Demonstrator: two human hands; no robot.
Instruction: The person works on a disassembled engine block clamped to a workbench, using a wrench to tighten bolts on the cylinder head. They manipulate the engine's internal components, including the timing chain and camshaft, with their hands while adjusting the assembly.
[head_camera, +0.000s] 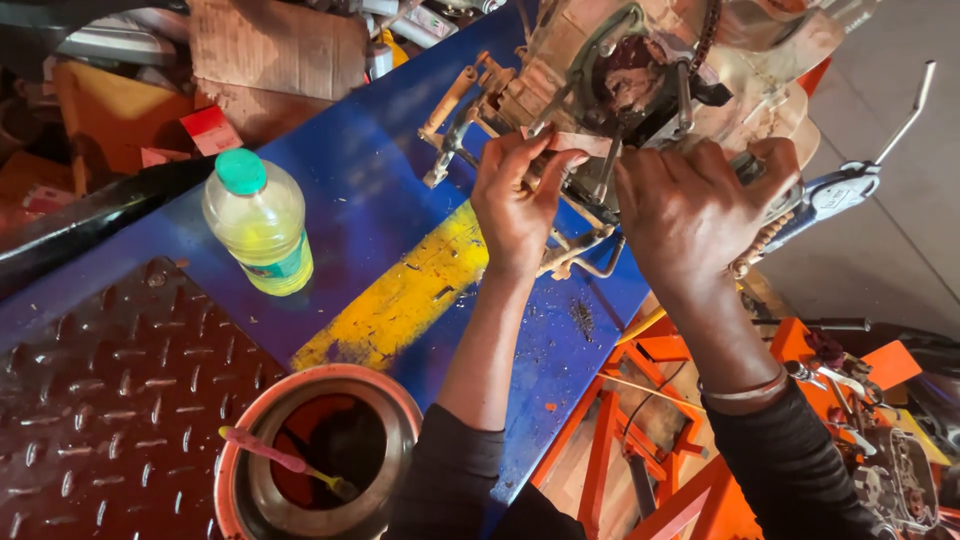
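Together, both hands work at the grimy engine block (650, 80); left hand (515, 205) pinches a flat strip (580, 143) against it; right hand (690, 205), fingers curled together, presses its side; a plastic bottle (258, 222) stands well left of it.

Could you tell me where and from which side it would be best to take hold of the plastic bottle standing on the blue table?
Probably around the body of the plastic bottle, just below its green cap. It stands upright with yellowish liquid inside, so a sideways grasp should keep it level. Come from the yellow-stripe side of the blue table, which lies open; the left hand is nearer than the right hand.
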